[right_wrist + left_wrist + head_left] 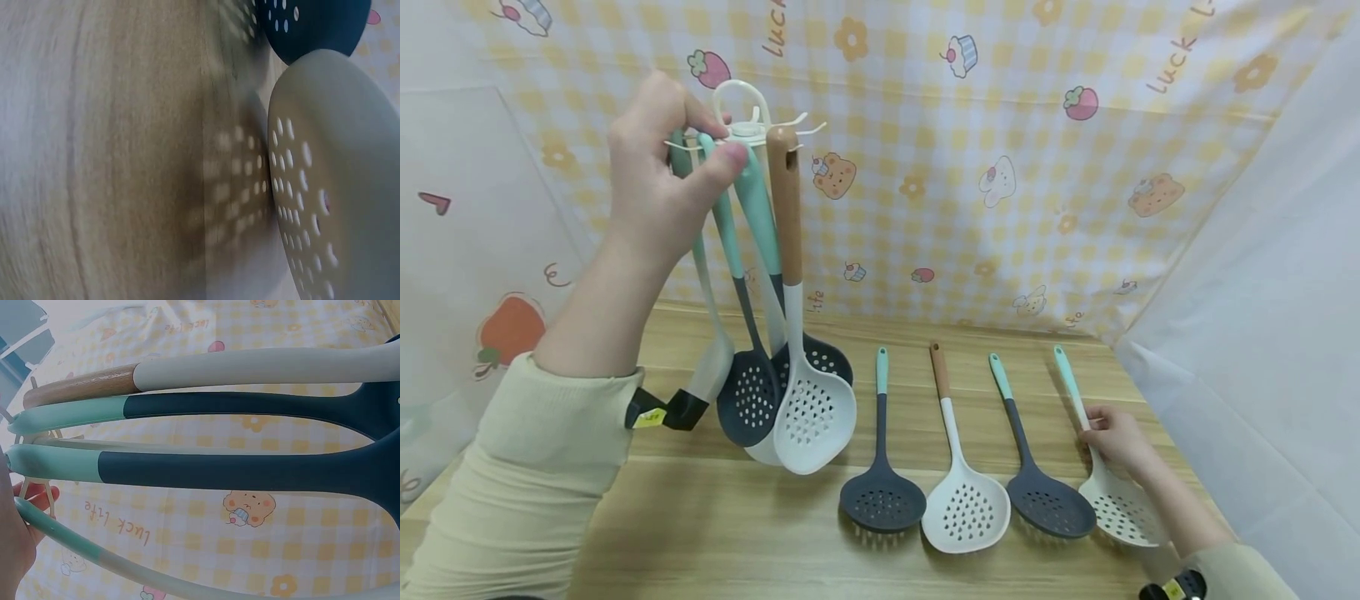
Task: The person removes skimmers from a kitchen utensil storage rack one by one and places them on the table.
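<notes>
My left hand (658, 158) is raised at the top of a cream hook rack (748, 131). Thumb and fingers pinch the mint handle of a dark skimmer (748, 396) that hangs there. Beside it hang a wooden-handled white skimmer (814, 417), another mint-handled dark skimmer (827, 357) and a pale mint-handled utensil (711, 367). In the left wrist view their handles (56, 464) run sideways from the hand. At the table's right, my right hand (1116, 433) grips the neck of a mint-handled white skimmer (1123, 508). Its perforated head (337, 169) fills the right wrist view's right side.
Left of my right hand, a dark skimmer (1051, 500), a wooden-handled white skimmer (966, 508) and another dark skimmer (882, 500) lie in a row on the wooden table (700, 533). A yellow-checked cloth (925, 225) hangs behind; white cloth (1262, 358) borders the right.
</notes>
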The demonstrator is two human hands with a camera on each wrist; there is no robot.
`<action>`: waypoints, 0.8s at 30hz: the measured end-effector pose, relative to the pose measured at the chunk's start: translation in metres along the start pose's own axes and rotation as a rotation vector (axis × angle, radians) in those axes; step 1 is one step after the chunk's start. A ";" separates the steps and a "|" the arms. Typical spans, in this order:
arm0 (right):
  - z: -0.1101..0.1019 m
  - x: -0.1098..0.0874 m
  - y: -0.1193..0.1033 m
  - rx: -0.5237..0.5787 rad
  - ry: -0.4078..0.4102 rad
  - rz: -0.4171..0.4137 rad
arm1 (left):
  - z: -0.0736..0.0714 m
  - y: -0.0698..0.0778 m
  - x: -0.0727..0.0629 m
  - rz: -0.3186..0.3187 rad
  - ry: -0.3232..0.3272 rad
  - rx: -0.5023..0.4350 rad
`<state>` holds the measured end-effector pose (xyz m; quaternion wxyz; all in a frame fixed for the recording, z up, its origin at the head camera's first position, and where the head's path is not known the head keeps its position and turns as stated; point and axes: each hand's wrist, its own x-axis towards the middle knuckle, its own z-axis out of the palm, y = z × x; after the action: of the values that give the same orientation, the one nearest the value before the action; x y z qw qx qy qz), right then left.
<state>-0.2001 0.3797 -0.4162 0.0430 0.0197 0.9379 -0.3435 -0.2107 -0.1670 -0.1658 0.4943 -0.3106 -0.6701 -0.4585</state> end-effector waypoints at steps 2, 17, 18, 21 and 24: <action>0.000 0.000 -0.003 -0.034 0.005 0.011 | 0.000 0.000 0.000 -0.001 0.002 -0.004; 0.000 -0.002 -0.008 -0.155 0.005 0.065 | 0.000 0.000 -0.001 -0.011 0.007 0.006; 0.000 -0.002 -0.009 -0.157 0.002 0.071 | 0.000 0.000 -0.001 -0.011 0.007 0.008; 0.000 -0.002 -0.012 -0.175 -0.009 0.081 | 0.000 0.001 -0.001 -0.011 0.005 0.009; 0.000 -0.003 -0.014 -0.193 -0.019 0.085 | 0.000 0.001 -0.001 -0.011 0.003 0.010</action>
<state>-0.1984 0.3694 -0.4068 0.0682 0.0520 0.9645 -0.2499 -0.2098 -0.1666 -0.1665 0.4943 -0.3039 -0.6732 -0.4583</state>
